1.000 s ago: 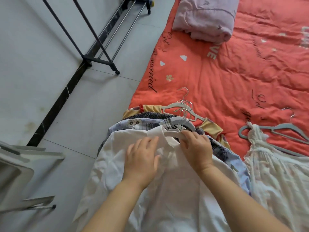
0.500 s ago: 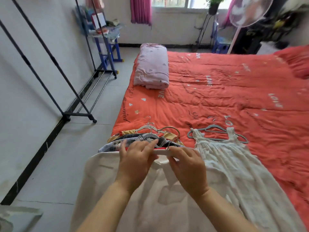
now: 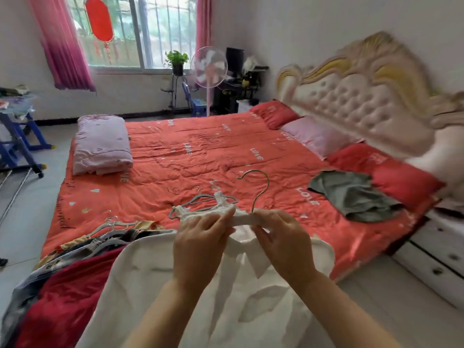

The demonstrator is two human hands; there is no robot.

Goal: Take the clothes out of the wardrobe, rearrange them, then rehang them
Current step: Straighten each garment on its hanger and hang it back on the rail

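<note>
A second ago the shirt (image 3: 226, 285) lay flat on the pile (image 3: 82, 247) at the near edge of the bed (image 3: 175, 159), the left hand (image 3: 200, 244) spread on its chest and the right hand (image 3: 283, 244) at the collar. Now it's up off the pile. Both hands have raised the hanger (image 3: 244, 219) above the bed's near edge, the left pinching the bar's left end, the right gripping just right of the hook (image 3: 261, 189), which now stands upright. The shirt hangs down from it. With it lifted, a red garment (image 3: 62, 297) shows on the pile. The person's gaze has risen from the floor beside the bed to across the bed.
</note>
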